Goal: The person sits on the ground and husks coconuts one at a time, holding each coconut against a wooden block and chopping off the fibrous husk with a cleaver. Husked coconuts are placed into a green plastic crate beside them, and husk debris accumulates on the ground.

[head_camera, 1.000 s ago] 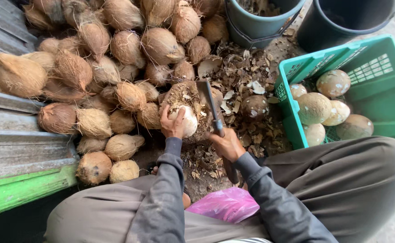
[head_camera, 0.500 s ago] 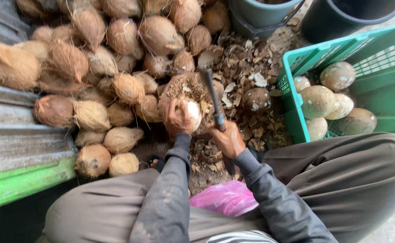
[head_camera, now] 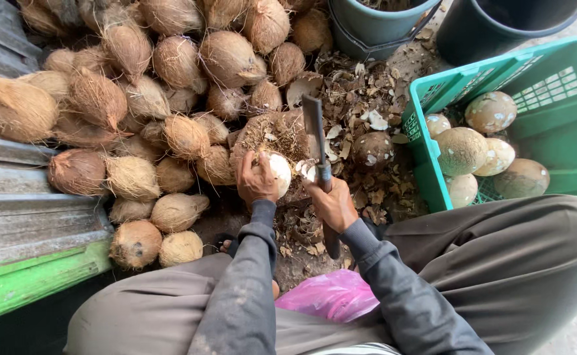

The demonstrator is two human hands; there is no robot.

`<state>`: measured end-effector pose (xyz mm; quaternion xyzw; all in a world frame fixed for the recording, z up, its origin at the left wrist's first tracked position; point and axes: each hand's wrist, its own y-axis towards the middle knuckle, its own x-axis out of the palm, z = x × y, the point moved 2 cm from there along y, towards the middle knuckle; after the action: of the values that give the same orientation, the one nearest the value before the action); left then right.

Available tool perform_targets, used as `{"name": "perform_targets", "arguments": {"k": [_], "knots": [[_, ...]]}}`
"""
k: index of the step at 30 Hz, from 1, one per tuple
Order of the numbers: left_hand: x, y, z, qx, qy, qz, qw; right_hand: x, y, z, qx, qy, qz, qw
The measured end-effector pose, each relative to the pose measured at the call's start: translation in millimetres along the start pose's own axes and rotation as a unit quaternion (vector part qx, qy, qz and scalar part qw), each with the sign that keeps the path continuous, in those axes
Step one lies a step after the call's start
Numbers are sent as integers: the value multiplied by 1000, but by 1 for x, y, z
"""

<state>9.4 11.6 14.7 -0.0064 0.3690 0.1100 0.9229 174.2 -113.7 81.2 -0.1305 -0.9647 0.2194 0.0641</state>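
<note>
My left hand [head_camera: 257,179] grips a partly peeled white coconut [head_camera: 279,173] and presses it on a husk-covered chopping block [head_camera: 272,135]. My right hand [head_camera: 332,204] holds the handle of a long cleaver [head_camera: 315,131], its blade pointing away from me just right of the coconut. Both arms wear dark grey sleeves. A loose peeled coconut [head_camera: 372,150] lies among shell chips right of the blade.
A heap of brown husked coconuts [head_camera: 137,112] fills the left. A green plastic crate [head_camera: 426,144] at right holds several peeled coconuts [head_camera: 463,151]. Two dark buckets [head_camera: 380,23] stand at the top. A pink plastic bag [head_camera: 331,296] lies between my knees. Corrugated sheet [head_camera: 25,217] is at left.
The cleaver has come down a little beside the coconut, and my left hand has turned the coconut slightly on the block. The view has shifted a bit.
</note>
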Motion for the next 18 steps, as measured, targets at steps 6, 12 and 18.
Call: {"name": "perform_targets", "arguments": {"k": [6,12,18], "knots": [[0,4,-1,-18,21,-24,999,22,0,42,179,-62,-47,981],[-2,21,-4,4,25,-14,1000,16,8,39,178,-47,-53,982],[9,25,-19,-199,-281,0,939,-1,6,-16,62,-114,-8,991]]}}
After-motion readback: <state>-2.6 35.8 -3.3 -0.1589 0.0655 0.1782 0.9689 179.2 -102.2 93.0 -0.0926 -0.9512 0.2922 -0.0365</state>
